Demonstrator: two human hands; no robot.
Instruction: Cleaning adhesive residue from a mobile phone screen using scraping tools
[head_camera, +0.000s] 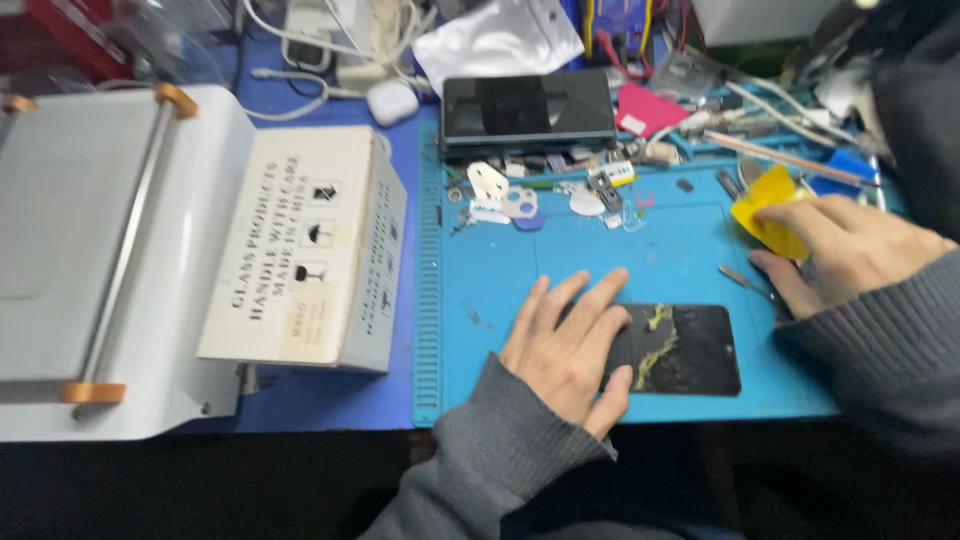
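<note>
Now, notes from hands outward:

L hand: left hand (572, 345) flat, palm down, fingers spread, pressing on left end of the dark phone panel (685, 349); grey knit sleeve to the wrist.

R hand: right hand (845, 250) curled, fingers closed around a yellow plastic pick (768, 210), held just above the mat's right part; thumb side hidden, so exact pinch hard to tell. Grey sleeve too.

Panel: black, rectangular, lies flat near the mat's front edge, long side left-right. Yellowish glue-like streaks across its middle. Left third covered by L hand.

Tweezers: slim metal tweezers (752, 285) on mat, just below R hand, near panel's upper right corner, apart from it.

Mat: blue silicone work mat (500, 270) w/ ribbed strip along left edge; panel and both hands over it.

Small parts: white and grey bits, round discs, a blue tab (527, 220) bunched along mat's far edge, well apart from panel.

Black device: dark flat slab (528, 108) standing at mat's far edge, behind the small parts.

Pink card: pink piece (648, 108) just right of the slab, among tools and cables.

Box: white carton (305, 255) w/ printed side and symbols, left of mat, touching or just beside its ribbed edge.

Machine: white-grey unit (90, 250) w/ metal bar and orange end caps, far left, box rests against it.

Far back: white earbud case (392, 100), cables, silver foil pouch (498, 40).
</note>
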